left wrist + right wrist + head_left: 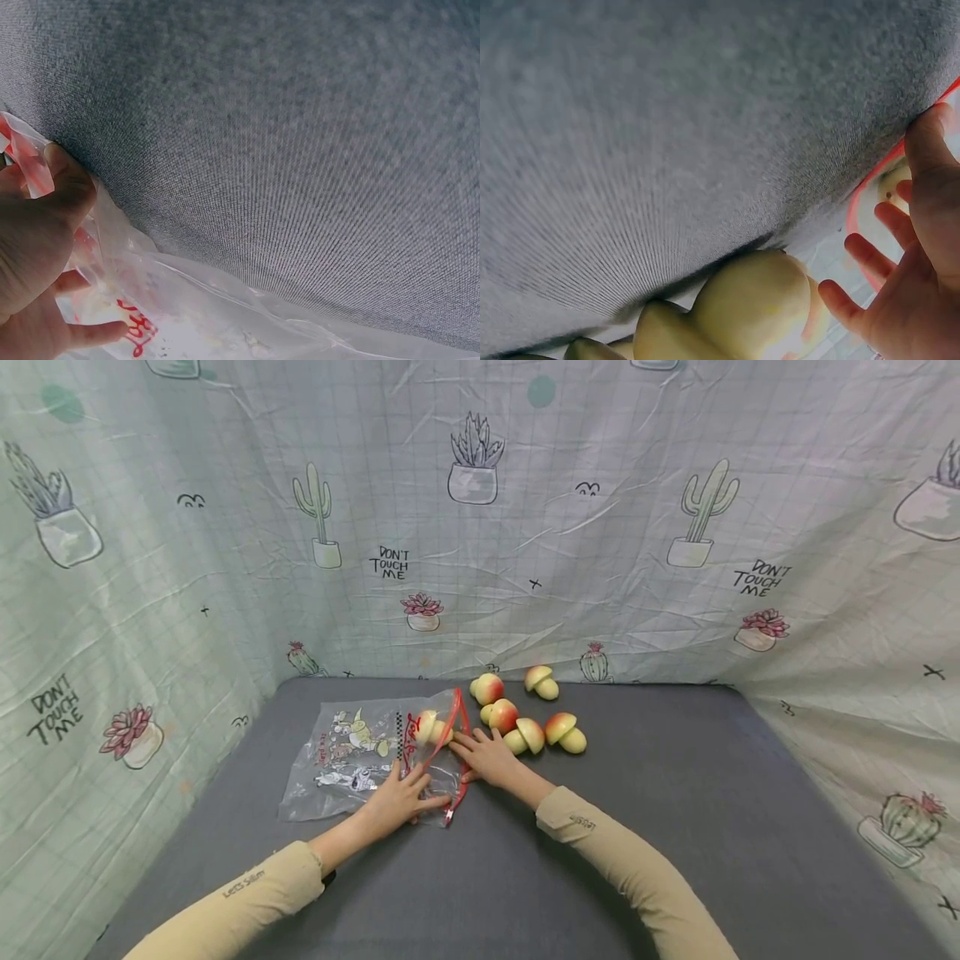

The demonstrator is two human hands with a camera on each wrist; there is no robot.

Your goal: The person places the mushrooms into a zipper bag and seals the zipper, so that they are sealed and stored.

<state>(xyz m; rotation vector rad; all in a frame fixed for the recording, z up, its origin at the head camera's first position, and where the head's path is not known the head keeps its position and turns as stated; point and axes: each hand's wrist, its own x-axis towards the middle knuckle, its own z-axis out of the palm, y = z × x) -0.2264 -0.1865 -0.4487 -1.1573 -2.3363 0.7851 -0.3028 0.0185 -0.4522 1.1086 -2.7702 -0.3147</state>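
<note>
A clear zip bag [300, 789] with printed cartoon figures and a red zip edge lies flat, its mouth toward the right. Inside near the mouth is one toy mushroom [425, 727], its cap red and yellow. My left hand [395, 800] is on the bag's near corner, thumb and index finger pinching the plastic by the red strip [30, 166], other fingers spread over the bag. At the mouth, my right hand [491, 762] has its fingers spread and relaxed; its fingertips are by the mushroom's stem and the thumb touches the red edge [885, 161].
Several more toy mushrooms lie to the right of the bag, among them one [525, 737] beside my right hand and another [542, 682] farther back. They rest on a dark grey tabletop [675, 793]. A cactus-print cloth [540, 527] hangs behind and at both sides.
</note>
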